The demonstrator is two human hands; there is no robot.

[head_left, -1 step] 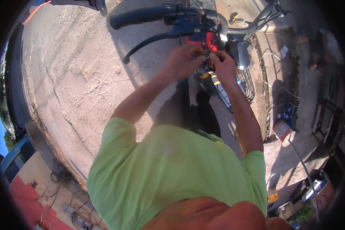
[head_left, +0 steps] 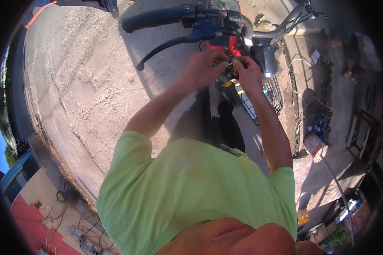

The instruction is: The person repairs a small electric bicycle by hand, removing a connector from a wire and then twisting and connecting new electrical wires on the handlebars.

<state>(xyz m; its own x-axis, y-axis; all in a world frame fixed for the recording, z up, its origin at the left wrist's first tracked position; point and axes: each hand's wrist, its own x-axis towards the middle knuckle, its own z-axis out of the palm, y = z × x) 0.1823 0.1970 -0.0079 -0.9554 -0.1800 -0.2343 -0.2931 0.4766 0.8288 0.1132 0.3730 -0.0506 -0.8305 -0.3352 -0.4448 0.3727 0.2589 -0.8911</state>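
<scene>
My left hand [head_left: 205, 67] and my right hand [head_left: 247, 72] meet just below the handlebar [head_left: 268, 34] of a two-wheeled vehicle. Thumb and fingers of each are pinched together, the fingertips almost touching. A small, thin dark piece, perhaps a wire end, shows between them, too small to name. Above and left of my hands are the black handlebar grip [head_left: 157, 18] and the black brake lever [head_left: 174, 44]. A red body part [head_left: 234, 44] shows behind my fingertips. Under my right forearm is a wire basket [head_left: 276, 95], partly hidden by the arm.
Rough concrete ground [head_left: 85, 97] spreads to the left. At the right stand a white and red bucket [head_left: 315, 146] and a metal rack [head_left: 361, 131], with loose pale wire [head_left: 315, 100] on the ground. Cables and a power strip [head_left: 91, 245] lie lower left. Part of a person's dark clothing [head_left: 87, 3] shows at the top left.
</scene>
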